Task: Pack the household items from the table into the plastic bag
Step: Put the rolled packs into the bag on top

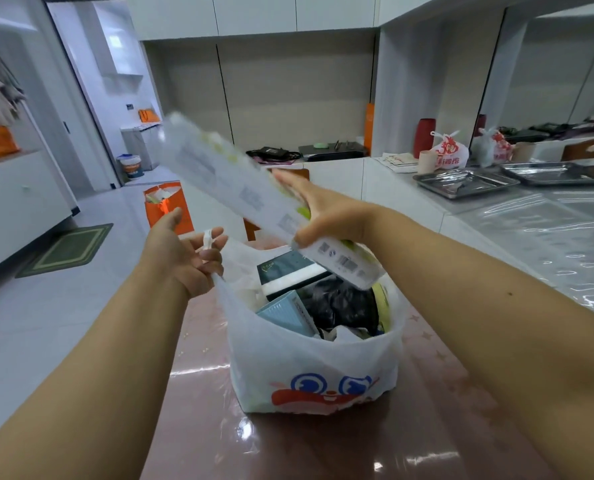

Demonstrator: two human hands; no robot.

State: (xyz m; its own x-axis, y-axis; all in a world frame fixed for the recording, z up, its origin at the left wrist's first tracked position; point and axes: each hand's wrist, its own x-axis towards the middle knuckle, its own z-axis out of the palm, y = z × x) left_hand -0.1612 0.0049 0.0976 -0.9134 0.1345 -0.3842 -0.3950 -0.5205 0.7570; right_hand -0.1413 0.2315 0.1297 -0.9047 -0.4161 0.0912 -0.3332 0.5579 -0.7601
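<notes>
Nearest: reddish, glossy tabletop (323,445), carrying the white plastic bag (309,372), upright, mouth open upward, cartoon print on the near wall. Inside, close-packed: pale blue box (285,315) at the left, crumpled black item (344,306) at centre, dark box with a white edge (288,275) behind them; little free room, mostly at the right rim.

Above the mouth: long white box (254,199), blurred, long axis slanting from low right-near to high left-far, lower end just over the right side of the opening. Right hand (320,213) clamped on it near the lower end, thumb under, fingers over. Left hand (184,254) pinching the bag handle (208,242) at the left rim, lifted, keeping the mouth spread.

Judgement: entry turns on steepening the box end-first toward the right-hand gap; the dark box and the black item lie directly below and may block it. Box likely to stand proud of the rim.

Farther off: orange bag (165,207) on the floor at left; metal trays (465,183) on the right-hand counter.
</notes>
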